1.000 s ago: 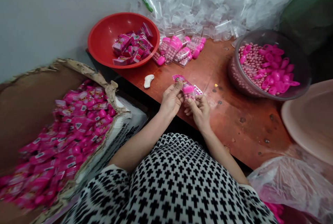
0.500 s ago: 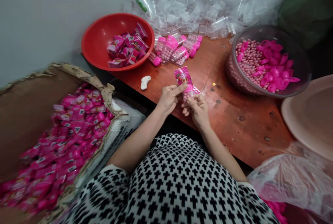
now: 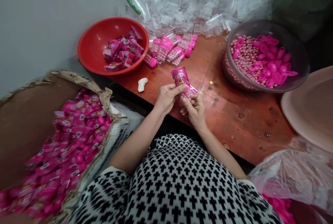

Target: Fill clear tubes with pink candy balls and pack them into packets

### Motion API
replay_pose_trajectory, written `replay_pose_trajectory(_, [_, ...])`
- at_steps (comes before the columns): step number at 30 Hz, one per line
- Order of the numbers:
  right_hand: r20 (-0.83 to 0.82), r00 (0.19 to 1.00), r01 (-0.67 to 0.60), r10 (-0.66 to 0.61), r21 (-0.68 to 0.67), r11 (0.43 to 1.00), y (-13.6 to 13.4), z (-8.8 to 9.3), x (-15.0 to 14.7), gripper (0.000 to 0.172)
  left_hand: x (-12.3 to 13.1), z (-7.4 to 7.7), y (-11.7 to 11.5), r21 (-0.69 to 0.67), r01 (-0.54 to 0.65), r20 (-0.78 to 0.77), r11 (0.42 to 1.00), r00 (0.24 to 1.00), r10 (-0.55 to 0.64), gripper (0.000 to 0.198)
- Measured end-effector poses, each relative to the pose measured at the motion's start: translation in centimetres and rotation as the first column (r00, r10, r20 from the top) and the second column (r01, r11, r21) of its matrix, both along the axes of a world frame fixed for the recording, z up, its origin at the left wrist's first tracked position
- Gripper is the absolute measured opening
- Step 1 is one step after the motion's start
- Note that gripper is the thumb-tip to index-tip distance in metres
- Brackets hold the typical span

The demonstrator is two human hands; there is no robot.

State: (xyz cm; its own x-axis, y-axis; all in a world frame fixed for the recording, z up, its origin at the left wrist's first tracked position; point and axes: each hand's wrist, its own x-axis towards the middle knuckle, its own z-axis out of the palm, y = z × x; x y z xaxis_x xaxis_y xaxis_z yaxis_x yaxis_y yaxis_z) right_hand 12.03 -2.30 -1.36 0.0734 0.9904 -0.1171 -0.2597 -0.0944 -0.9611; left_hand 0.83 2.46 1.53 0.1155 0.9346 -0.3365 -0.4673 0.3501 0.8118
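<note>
On my head-camera feed, the left hand (image 3: 168, 98) and right hand (image 3: 195, 111) are both closed around a clear candy tube (image 3: 185, 94) with a pink printed label (image 3: 180, 78), held upright just above the counter (image 3: 241, 127). The left thumb lies across the tube's middle, and the right fingers pinch its lower part. Ahead sit loose filled tubes (image 3: 166, 50) and a red basin (image 3: 85, 50) of pink packets (image 3: 122, 50). To the right, a clear bowl (image 3: 229, 68) holds pink candies and caps. More packets (image 3: 78, 130) fill a cardboard box (image 3: 26, 137) on my left.
</note>
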Motion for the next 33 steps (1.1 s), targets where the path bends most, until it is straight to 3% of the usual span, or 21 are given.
replay_pose_trajectory(7, [-0.125, 0.99, -0.07, 0.065, -0.04, 0.997, -0.1, -0.1, 0.0, 0.044, -0.4, 0.2, -0.1, -0.025, 0.091, -0.028, 0.996, 0.995, -0.091, 0.043])
replay_pose_trajectory(14, [0.063, 0.997, 0.048, -0.051, 0.049, 0.998, -0.4, 0.2, 0.0, 0.033, -0.1, 0.3, -0.1, -0.022, 0.029, -0.009, 0.999, 1.0, -0.029, 0.039])
replay_pose_trajectory(21, [-0.243, 0.966, -0.098, 0.085, -0.039, 0.994, -0.4, 0.0, 0.2, 0.044, -0.6, 0.5, -0.1, -0.035, 0.186, 0.028, 0.982, 0.982, -0.185, 0.043])
replay_pose_trajectory(27, [-0.089, 0.995, 0.036, -0.038, -0.026, 0.999, -0.5, 0.7, 0.5, 0.04, 0.0, 0.7, -0.8, 0.031, 0.077, -0.067, 0.997, 0.995, -0.075, 0.036])
replay_pose_trajectory(30, [-0.094, 0.996, -0.004, 0.0, -0.042, 0.999, -0.3, 0.8, 0.7, 0.041, 0.7, 0.9, -1.3, 0.043, 0.004, -0.07, 0.999, 0.998, -0.001, 0.038])
replay_pose_trajectory(33, [-0.172, 0.985, -0.04, 0.027, -0.074, 0.996, -0.1, 0.6, 0.7, 0.042, 1.0, 1.0, -1.6, 0.002, -0.004, 0.028, 1.0, 1.0, 0.004, 0.043])
